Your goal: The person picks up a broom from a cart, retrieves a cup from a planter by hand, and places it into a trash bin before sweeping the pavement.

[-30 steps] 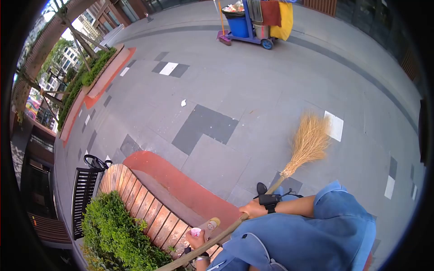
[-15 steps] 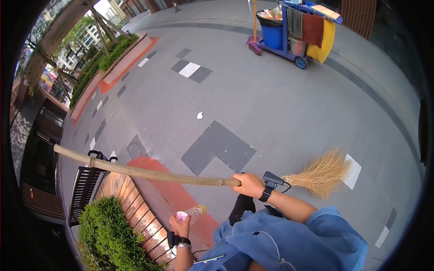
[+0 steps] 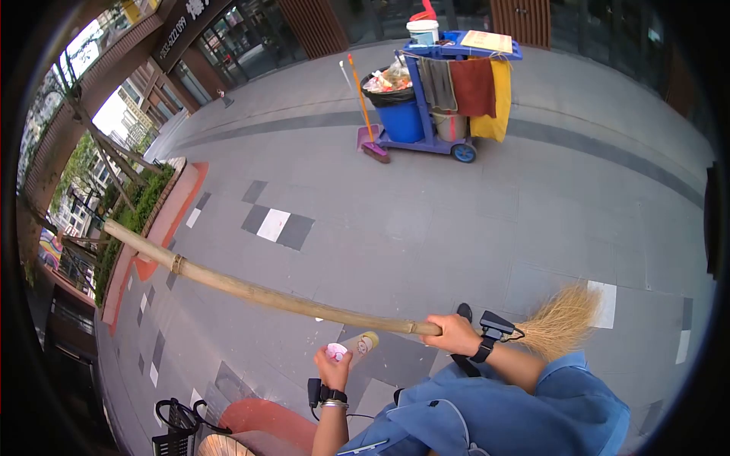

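Note:
My right hand point(image 3: 452, 335) is wrapped round the bamboo handle of a broom point(image 3: 289, 303). The pole reaches far out to the left, and the straw bristles point(image 3: 559, 321) show to the right beyond my wrist. Lower down, the fingers of my left hand point(image 3: 332, 370) are closed on a see-through plastic cup point(image 3: 363, 345), tilted on its side. Its near end is pink and white; its far end is yellowish with a printed figure. Both wrists carry black straps with small devices.
A blue cleaning cart point(image 3: 426, 138) stands ahead with a full rubbish bin point(image 3: 399, 120), hanging cloths point(image 3: 471, 86) and a white bucket point(image 3: 423, 32). A purple dustpan point(image 3: 367, 139) is beside it. A planter point(image 3: 163, 201) runs along the left; a slatted bench point(image 3: 220, 446) is low left.
My view has swung up and left, bringing the cart nearer the middle and the bench towards the bottom edge. Both hands have shifted right in view, still holding the broom and cup.

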Demonstrator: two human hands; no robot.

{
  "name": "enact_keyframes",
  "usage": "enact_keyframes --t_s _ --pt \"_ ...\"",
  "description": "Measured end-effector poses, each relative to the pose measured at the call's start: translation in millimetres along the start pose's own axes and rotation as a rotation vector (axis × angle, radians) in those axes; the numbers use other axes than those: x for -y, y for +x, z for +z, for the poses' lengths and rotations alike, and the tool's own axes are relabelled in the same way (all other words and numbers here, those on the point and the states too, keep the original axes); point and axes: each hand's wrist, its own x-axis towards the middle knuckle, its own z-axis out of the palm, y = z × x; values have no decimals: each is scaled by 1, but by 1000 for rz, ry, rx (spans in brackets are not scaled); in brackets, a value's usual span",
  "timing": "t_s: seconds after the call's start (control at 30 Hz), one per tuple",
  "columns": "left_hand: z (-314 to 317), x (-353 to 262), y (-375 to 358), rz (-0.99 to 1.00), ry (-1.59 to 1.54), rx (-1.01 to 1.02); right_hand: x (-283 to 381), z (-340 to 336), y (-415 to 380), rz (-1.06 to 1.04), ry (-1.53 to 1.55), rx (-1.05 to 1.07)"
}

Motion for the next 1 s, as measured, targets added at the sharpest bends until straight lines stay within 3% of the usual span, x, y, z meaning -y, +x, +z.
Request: enact_keyframes --t_s 0.23,0.3,0.47,0.63,0.77,1.0 --pt "118 -128 189 99 -147 -1 -56 -112 172 -41 52 -41" --pt "137 -172 236 125 -35 6 -66 -149 219 38 96 -28" --pt "179 -257 342 98 -87 15 -112 -223 325 88 133 -85" --pt "233 -322 466 250 -54 -12 -160 -275 413 193 146 -372" --pt "283 -391 570 244 -157 48 -213 -304 485 284 136 -499" --pt "391 -499 771 400 -131 65 -265 -368 574 535 27 -674"
